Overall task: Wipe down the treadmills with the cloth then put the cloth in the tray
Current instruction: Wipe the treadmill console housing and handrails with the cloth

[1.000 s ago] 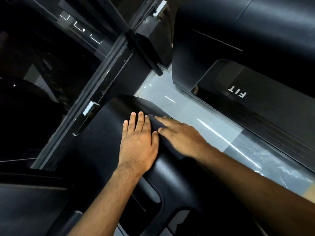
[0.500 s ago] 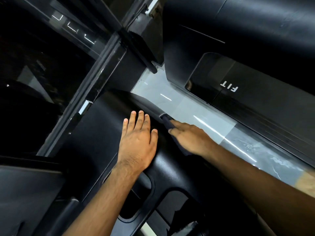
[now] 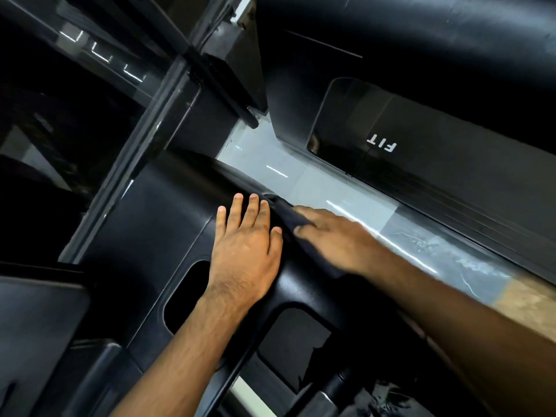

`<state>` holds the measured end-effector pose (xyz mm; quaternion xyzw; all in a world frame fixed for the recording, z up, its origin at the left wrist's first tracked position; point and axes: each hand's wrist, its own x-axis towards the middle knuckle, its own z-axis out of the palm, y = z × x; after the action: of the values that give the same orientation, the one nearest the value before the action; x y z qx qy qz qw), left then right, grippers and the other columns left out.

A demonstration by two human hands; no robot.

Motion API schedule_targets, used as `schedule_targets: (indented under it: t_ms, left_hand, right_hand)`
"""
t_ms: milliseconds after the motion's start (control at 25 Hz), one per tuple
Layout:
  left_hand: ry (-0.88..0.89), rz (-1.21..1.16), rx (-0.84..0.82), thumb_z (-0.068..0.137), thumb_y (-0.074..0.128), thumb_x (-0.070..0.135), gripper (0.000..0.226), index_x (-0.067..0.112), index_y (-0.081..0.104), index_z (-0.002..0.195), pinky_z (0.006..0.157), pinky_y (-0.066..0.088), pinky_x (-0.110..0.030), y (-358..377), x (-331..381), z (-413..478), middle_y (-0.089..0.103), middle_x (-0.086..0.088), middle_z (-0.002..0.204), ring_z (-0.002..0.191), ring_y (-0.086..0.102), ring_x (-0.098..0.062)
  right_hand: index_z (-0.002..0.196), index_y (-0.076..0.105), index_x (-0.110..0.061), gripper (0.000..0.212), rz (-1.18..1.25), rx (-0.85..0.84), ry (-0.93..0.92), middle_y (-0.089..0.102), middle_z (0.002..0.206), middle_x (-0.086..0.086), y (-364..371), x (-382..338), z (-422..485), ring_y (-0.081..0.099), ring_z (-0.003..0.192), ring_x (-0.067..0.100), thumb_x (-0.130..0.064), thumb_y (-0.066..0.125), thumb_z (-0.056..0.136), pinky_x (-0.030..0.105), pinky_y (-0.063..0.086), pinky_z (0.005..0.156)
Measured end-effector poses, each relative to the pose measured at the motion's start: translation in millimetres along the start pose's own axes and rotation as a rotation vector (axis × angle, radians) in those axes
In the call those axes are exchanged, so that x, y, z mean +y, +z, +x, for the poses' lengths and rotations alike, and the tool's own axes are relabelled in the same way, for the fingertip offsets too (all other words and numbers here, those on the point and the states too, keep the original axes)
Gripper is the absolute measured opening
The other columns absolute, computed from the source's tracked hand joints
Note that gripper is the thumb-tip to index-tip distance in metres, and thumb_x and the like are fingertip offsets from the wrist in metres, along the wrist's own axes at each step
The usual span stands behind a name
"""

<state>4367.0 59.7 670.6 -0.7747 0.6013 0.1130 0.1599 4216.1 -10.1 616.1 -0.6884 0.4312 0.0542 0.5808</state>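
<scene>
Left hand (image 3: 245,245): laid flat, palm down, on the black moulded plastic treadmill housing (image 3: 156,224). Fingers straight and close together, thumb alongside. It holds nothing.

Right hand (image 3: 334,239): motion-blurred. It lies just beside the left hand, on its right, with fingers stretched out and pressing down on the dark navy cloth (image 3: 285,216). The fingers are not curled round the cloth.

Cloth position: on the far right edge of the housing, under the fingers of the right hand. A bunched end shows beyond the fingertips, just beside the left hand's index finger. Most of the cloth is covered by the hand, and its dark colour merges with the housing.

Housing: two rounded dark cut-outs (image 3: 186,293) sit nearer the person, below the left wrist.

Surroundings: a strip of glossy grey floor (image 3: 288,179) runs between this housing and a second black treadmill with white "FIT" lettering (image 3: 382,142) on the right. A tan wooden floor section (image 3: 529,299) shows at the right edge, above the right forearm
</scene>
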Motion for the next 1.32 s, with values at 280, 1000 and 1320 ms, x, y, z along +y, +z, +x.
schedule_targets:
  t_ms: [280,1000,1320]
  left_hand:
    - [0.080,0.015,0.001,0.090,0.005,0.045,0.073,0.013,0.028,0.152,0.121,-0.001,-0.043,0.9,10.4,-10.7,0.022,-0.004,0.161,0.150,0.007,-0.025]
    - [0.128,0.044,-0.104,0.101,0.016,0.042,0.058,0.016,0.027,0.152,0.122,-0.001,-0.041,6.7,74.1,-41.3,0.023,-0.002,0.160,0.150,0.006,-0.023]
    - [0.108,0.023,-0.121,0.102,0.020,0.042,0.057,0.016,0.027,0.152,0.122,-0.002,-0.039,8.5,96.9,-55.9,0.022,-0.002,0.161,0.150,0.004,-0.022]
  right_hand:
    - [0.143,0.038,-0.052,0.052,0.026,0.020,0.007,0.039,0.152,-0.026,-1.9,24.0,-30.5,0.040,0.137,0.009,-0.053,0.043,0.092,0.036,0.029,0.115]
    - [0.139,0.049,-0.037,0.039,0.019,-0.109,0.117,0.046,0.151,-0.010,-16.1,73.5,-71.2,0.045,0.133,0.017,-0.039,0.040,0.100,0.034,0.031,0.111]
    - [0.144,0.043,-0.038,0.041,-0.021,-0.112,0.109,0.041,0.154,-0.009,-26.2,91.1,-98.2,0.041,0.138,0.018,-0.038,0.038,0.103,0.032,0.030,0.109]
